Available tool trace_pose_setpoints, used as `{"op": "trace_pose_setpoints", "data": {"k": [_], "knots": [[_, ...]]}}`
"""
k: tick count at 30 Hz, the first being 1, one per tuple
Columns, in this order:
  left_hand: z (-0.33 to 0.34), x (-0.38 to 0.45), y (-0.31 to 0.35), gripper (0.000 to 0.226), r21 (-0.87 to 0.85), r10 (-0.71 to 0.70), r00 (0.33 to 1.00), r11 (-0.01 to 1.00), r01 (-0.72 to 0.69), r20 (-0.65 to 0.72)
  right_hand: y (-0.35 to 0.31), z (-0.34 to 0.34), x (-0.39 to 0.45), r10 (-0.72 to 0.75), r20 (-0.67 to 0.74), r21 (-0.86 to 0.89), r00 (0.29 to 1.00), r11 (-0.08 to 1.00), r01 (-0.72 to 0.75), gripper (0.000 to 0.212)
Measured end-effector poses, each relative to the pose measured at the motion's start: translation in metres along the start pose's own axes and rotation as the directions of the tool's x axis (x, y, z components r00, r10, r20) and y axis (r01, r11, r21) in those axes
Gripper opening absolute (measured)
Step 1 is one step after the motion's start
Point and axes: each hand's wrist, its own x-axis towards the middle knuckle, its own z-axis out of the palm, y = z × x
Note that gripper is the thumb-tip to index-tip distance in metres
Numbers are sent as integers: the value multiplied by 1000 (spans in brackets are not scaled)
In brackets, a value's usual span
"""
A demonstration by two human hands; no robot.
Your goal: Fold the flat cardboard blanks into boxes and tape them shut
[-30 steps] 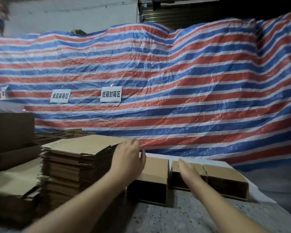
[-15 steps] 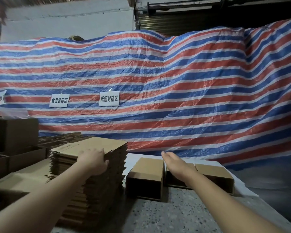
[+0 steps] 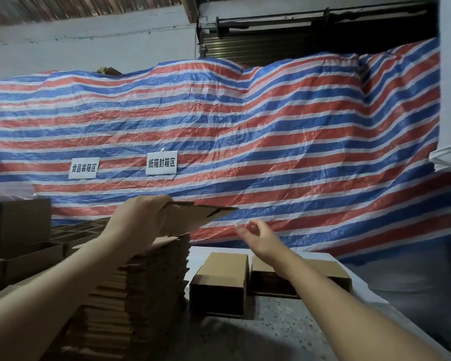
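Cartons [image 3: 18, 230] already stood up sit at my nine o'clock, open and dim, so I cannot tell whether they are taped. Moving right, the stack of flat blanks [image 3: 141, 282] rises at about ten o'clock on the table [image 3: 271, 332], and it looks tall, so I judge most of the folding is left to do. My left hand [image 3: 138, 220] hangs just above that stack at eleven o'clock, its grip clamped on one flat blank [image 3: 193, 214], lifted clear and tilted. At twelve o'clock my right hand [image 3: 261, 238] reaches toward the blank's free end, grip apart, fingers loosely curled and holding nothing. Below it, two formed boxes [image 3: 224, 277] lie side by side on the table, open ends facing me; I see no tape on them. No tape roll or dispenser shows anywhere.
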Motion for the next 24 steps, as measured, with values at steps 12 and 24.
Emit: {"op": "trace_pose_setpoints", "data": {"k": [12, 24], "knots": [[-50, 13, 63, 31, -752, -263, 939, 567, 337, 223, -58, -87, -46, -63, -396, 333, 916, 920, 207, 58], [20, -94, 114, 49, -706, -227, 673, -117, 698, 703, 14, -67, -164, 337, -440, 379, 832, 910, -168, 61]]}}
